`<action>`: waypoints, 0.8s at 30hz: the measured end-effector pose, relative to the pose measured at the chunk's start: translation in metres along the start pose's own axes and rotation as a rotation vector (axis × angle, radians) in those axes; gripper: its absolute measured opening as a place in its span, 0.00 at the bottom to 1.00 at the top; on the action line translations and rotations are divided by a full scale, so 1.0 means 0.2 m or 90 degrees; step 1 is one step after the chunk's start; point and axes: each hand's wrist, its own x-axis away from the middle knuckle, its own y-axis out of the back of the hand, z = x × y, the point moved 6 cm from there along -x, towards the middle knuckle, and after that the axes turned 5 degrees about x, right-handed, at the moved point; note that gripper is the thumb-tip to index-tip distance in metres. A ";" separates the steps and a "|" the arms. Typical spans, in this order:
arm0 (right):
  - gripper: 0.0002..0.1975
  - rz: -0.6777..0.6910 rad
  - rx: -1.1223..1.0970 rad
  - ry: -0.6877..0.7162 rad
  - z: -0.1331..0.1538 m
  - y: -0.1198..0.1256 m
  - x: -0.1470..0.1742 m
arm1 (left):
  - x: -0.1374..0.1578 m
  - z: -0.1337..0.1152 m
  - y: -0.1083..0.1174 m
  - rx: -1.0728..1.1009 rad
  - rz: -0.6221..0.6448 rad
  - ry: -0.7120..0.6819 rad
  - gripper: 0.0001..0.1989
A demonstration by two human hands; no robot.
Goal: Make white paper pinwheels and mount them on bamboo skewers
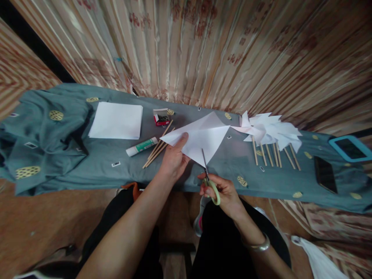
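My left hand [175, 158] pinches a white sheet of paper [200, 135] near its left side, thumb on top, and holds it above the cloth. In my right hand [222, 192] is a pair of scissors [214, 190] with pale green handles. Their blades point away from me and lie at the paper's near corner, one blade showing over the sheet. Beneath and left of the paper are several wooden sticks [154, 154]. A glue stick [142, 147] with a green label lies beside them.
A stack of white paper [116, 121] and an open small red box [161, 117] with dark bits lie at the left. Several paper pinwheels [273, 131] on sticks overlap at the right. Further right are a dark phone [325, 174] and a blue-framed tablet [350, 148]. A curtain [186, 50] hangs behind.
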 end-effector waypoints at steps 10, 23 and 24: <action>0.19 -0.004 0.006 -0.002 0.00 0.00 0.00 | 0.00 0.01 0.00 -0.011 -0.001 0.008 0.04; 0.17 -0.009 -0.025 -0.012 -0.01 0.00 0.00 | 0.00 0.01 0.01 -0.010 -0.004 0.006 0.03; 0.17 -0.009 -0.025 -0.014 -0.01 0.00 0.00 | 0.00 0.01 0.01 -0.008 -0.002 0.006 0.03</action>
